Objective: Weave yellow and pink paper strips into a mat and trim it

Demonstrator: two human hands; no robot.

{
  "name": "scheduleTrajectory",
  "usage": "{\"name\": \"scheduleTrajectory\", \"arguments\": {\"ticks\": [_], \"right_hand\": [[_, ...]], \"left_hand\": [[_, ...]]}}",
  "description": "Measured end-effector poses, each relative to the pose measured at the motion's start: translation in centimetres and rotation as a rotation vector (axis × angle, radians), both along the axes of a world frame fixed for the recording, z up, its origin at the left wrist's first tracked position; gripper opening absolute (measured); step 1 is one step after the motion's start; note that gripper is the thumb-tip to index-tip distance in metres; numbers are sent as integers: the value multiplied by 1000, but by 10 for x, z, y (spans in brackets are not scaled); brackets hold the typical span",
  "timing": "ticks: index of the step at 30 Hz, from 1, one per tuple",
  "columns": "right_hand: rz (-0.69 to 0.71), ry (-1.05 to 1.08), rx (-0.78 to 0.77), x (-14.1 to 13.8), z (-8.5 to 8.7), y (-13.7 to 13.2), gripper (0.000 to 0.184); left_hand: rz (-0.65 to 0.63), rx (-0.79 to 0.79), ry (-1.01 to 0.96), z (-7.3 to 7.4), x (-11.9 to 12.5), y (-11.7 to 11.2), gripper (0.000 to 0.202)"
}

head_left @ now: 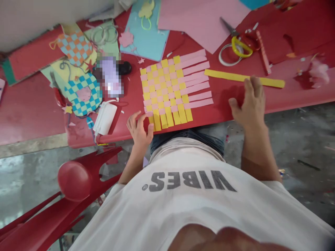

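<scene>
A woven mat of yellow and pink paper strips [167,90] lies flat on the red table [230,99], with loose strip ends sticking out on two sides. My left hand [139,131] sits at the mat's near edge, its thumb beside the yellow strip ends and its fingers apart. To the right, a loose yellow paper strip [243,78] lies across the table. The fingertips of my right hand [250,103] rest on it, and the thumb stays down on the table.
Yellow-handled scissors [242,47] and a white tape roll [230,55] lie at the far right. Pink paper [201,21], blue paper [146,38], checkered paper weavings [82,92] and a white pouch [104,118] fill the far and left areas. A pixelated object [110,76] is unreadable. A red chair [74,181] stands at lower left.
</scene>
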State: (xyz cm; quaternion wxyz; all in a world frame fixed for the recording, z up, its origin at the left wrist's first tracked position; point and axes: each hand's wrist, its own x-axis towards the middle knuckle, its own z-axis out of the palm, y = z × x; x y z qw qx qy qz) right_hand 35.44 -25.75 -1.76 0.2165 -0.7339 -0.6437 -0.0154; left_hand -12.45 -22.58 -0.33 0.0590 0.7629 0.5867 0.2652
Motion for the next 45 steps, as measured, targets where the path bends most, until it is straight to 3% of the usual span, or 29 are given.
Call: {"name": "scheduleTrajectory", "arguments": {"ticks": [3, 8, 10, 13, 15, 18, 20, 22, 25, 29, 32, 35, 39, 45], "right_hand": [[-32, -87, -137, 19, -1, -22, 77], [-82, -105, -119, 20, -7, -60, 83], [-66, -31, -97, 25, -12, -67, 66], [-66, 85, -144, 38, -15, -71, 24], [-33, 169, -229, 47, -14, -75, 11], [10, 243, -305, 55, -5, -84, 21], [-15, 238, -274, 53, 7, -88, 15], [-45, 258, -137, 44, 24, -82, 3], [-25, 327, 90, 26, 59, -39, 12], [10, 290, -36, 12, 93, 81, 28], [-16, 179, -227, 8, 92, 182, 24], [-48, 138, -343, -1, 75, 249, 21], [-62, 130, -386, -15, 58, 269, 20], [-37, 136, -388, -18, 61, 258, 16]], "left_hand": [[-68, -18, -52, 20, 6, 23, 43], [-236, -41, -27, 63, 30, 83, 33], [-328, -13, -29, 79, 46, 109, 33], [-446, 2, 20, 93, 76, 148, 33], [-515, -48, 79, 95, 99, 176, 33], [-592, -126, 110, 85, 131, 214, 33], [-630, -186, 123, 71, 145, 234, 34], [-661, -217, 156, 55, 153, 246, 37], [-688, -207, 215, 32, 156, 251, 46], [-726, -213, 246, 18, 153, 246, 56], [-728, -223, 251, 18, 153, 244, 55], [-729, -233, 285, 21, 153, 243, 51], [-748, -234, 300, 22, 151, 241, 50], [-751, -266, 296, 27, 149, 239, 50]]}}
